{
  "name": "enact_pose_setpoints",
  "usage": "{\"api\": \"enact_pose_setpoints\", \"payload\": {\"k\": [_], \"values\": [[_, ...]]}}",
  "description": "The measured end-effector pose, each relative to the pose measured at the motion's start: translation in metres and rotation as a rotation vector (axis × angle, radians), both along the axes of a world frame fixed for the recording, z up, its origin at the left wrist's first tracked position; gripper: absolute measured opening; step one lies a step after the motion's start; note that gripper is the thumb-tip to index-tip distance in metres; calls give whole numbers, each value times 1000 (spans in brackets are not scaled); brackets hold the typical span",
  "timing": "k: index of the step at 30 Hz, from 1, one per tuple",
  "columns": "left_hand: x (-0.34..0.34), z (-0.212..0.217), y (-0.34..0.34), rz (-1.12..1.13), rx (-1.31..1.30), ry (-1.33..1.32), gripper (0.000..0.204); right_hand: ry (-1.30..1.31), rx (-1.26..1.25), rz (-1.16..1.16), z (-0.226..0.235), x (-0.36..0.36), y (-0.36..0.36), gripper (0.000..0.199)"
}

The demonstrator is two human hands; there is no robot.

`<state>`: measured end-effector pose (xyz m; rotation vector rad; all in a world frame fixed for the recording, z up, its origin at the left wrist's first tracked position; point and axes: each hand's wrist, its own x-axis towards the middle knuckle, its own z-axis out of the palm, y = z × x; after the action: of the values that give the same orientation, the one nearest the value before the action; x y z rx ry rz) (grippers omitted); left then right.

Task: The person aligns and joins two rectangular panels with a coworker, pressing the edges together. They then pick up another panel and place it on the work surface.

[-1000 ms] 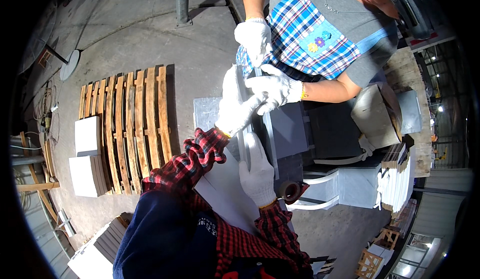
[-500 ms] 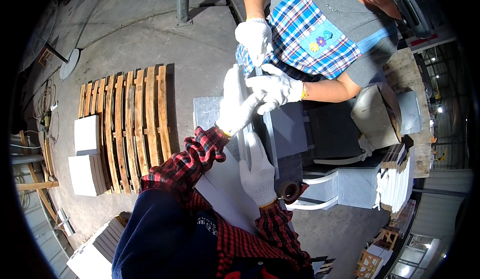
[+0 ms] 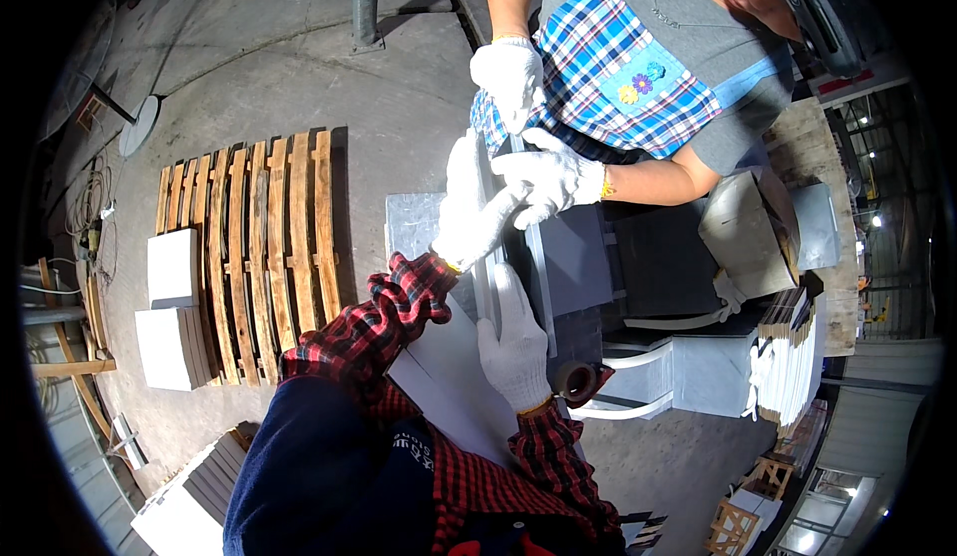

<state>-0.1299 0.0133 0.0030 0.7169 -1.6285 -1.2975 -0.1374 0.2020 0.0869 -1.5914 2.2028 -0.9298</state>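
Two flat grey slabs stand on edge in front of me, with a dark gap between them. My left hand [image 3: 473, 212], in a white glove, grips the nearer-left slab [image 3: 484, 289], fingers along its outer side and thumb across its top edge. Lower down, my gloved right hand [image 3: 515, 347] holds the same slab's edge, fingers in the gap and thumb on top. Opposite me, a co-worker's gloved hand [image 3: 553, 179] touches the right slab [image 3: 538, 269] beside my left thumb. Their other gloved hand [image 3: 508, 80] is at the far end. The slabs' lower parts are hidden.
A brown tape roll [image 3: 575, 383] lies right of my right hand. White panels [image 3: 449, 367] lie below my arms. Left stands a wooden pallet [image 3: 264, 257] beside white blocks [image 3: 171, 347]. Right are dark slabs [image 3: 663, 262] and a stack of panels [image 3: 797, 367] with gloves on it.
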Motion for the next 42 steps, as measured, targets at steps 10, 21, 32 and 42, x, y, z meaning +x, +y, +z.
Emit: {"api": "enact_pose_setpoints", "payload": {"k": [10,21,32,42], "values": [[0,0,1,38,-32,-55,89,5,-1,-1,0,0,0,61],[0,3,2,37,9,-67,90,14,-6,10,-2,-1,1,62],[2,6,3,4,-7,6,89,17,-28,15,-3,-2,1,62],[2,2,2,91,-131,-142,82,-3,-11,7,0,0,0,62]]}}
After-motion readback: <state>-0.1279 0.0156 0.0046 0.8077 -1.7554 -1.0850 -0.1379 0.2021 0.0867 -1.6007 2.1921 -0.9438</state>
